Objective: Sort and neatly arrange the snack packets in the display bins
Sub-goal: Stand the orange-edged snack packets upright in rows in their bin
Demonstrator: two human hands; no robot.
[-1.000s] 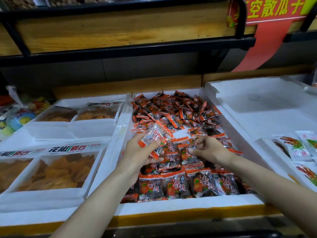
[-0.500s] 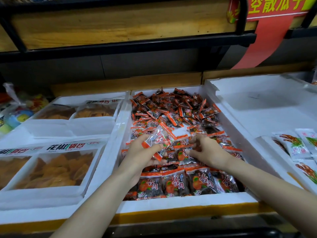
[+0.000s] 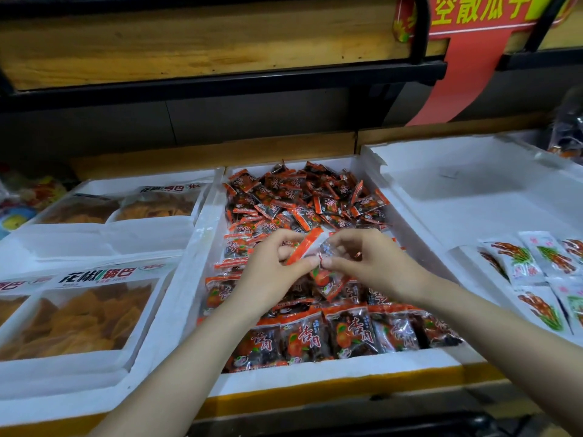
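Note:
A white foam bin (image 3: 340,370) in the middle holds several small orange-and-dark snack packets (image 3: 299,200), heaped loosely at the back. A neat upright row of packets (image 3: 331,337) stands along its front wall. My left hand (image 3: 271,272) and my right hand (image 3: 369,263) meet above the bin's middle. Both pinch the same packets (image 3: 310,247), a small bunch with an orange strip and clear film, with one more packet (image 3: 328,280) hanging below the fingers.
The left bin (image 3: 176,298) holds large bags of yellow chips (image 3: 79,313). The right bin (image 3: 441,197) has white packets with red-and-green print (image 3: 533,272) at its front right. A dark shelf edge (image 3: 220,80) and a wooden board overhang the back.
My right hand has risen from the packets in the bin and come to my left hand. Both now pinch the bunch that my left hand alone held before.

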